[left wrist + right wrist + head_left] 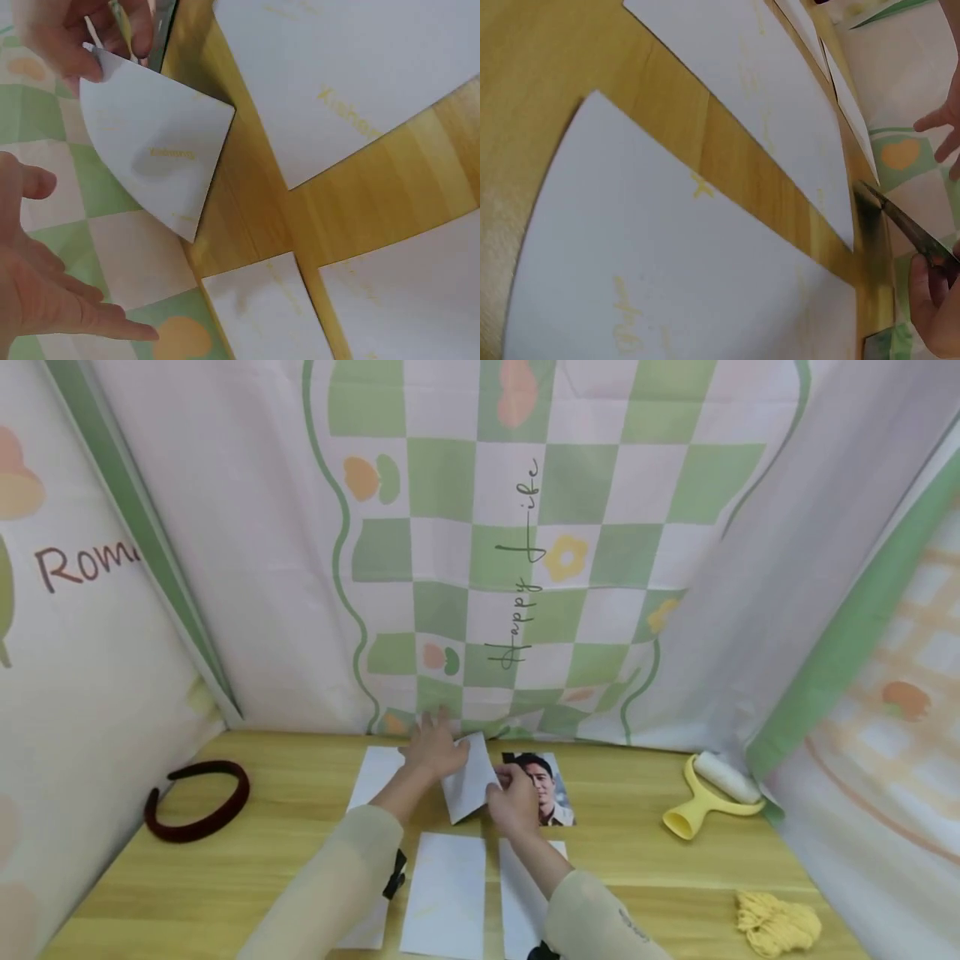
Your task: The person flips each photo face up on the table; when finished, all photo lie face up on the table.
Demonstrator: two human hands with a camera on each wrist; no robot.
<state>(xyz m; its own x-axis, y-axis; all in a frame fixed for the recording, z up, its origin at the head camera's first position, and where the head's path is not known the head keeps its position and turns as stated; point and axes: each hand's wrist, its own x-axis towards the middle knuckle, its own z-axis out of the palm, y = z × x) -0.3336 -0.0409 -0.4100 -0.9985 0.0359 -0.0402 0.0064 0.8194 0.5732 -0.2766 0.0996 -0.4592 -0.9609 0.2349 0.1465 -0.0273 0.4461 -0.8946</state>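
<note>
A photo print stands tilted off the table at the back, its white back with faint yellow lettering turned up. My right hand pinches it at one edge; the left wrist view shows thumb and fingers on the print. Beside it, my left hand is spread with straight fingers and grips nothing. In the left wrist view a gap separates the left hand from the print. Right of the right hand lies a face-up portrait photo, partly covered by that hand.
Several white-backed prints lie on the wooden table, among them a back-left print, a front-middle print and a front-right print. A dark red headband lies left. A yellow-handled lint roller and yellow yarn lie right. Patterned cloth hangs behind.
</note>
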